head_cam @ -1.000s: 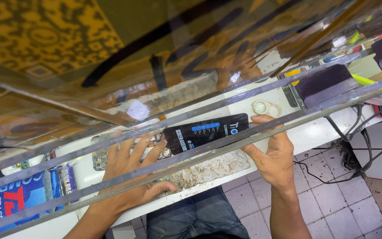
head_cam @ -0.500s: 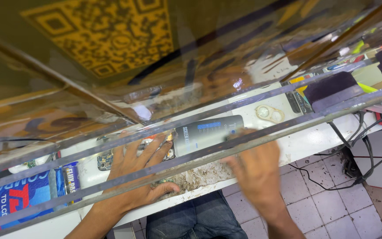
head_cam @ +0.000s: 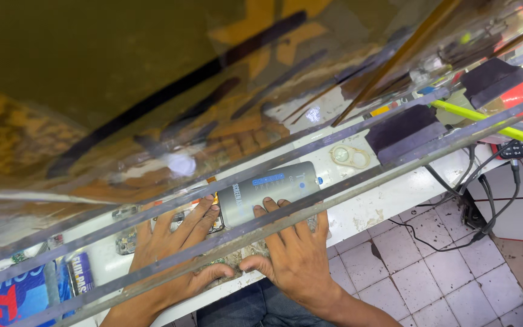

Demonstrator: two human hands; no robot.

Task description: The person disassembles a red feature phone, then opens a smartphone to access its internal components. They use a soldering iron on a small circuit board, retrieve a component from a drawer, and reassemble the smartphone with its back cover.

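**Grey box under both your hands**

The grey box (head_cam: 270,192) lies flat on the white counter (head_cam: 364,212), a little below the middle of the frame. Your right hand (head_cam: 295,251) is spread open and flat, and its fingertips (head_cam: 269,206) touch the lower edge of the box. Your left hand (head_cam: 174,251) is open too, fingers stretched out, with the tips just beside the left end of the box. Neither hand grips anything. A metal bar (head_cam: 394,166) crosses over both hands. To the right of the box sits a small clear ring (head_cam: 349,156). Black cables (head_cam: 485,200) hang down at the right of the frame.
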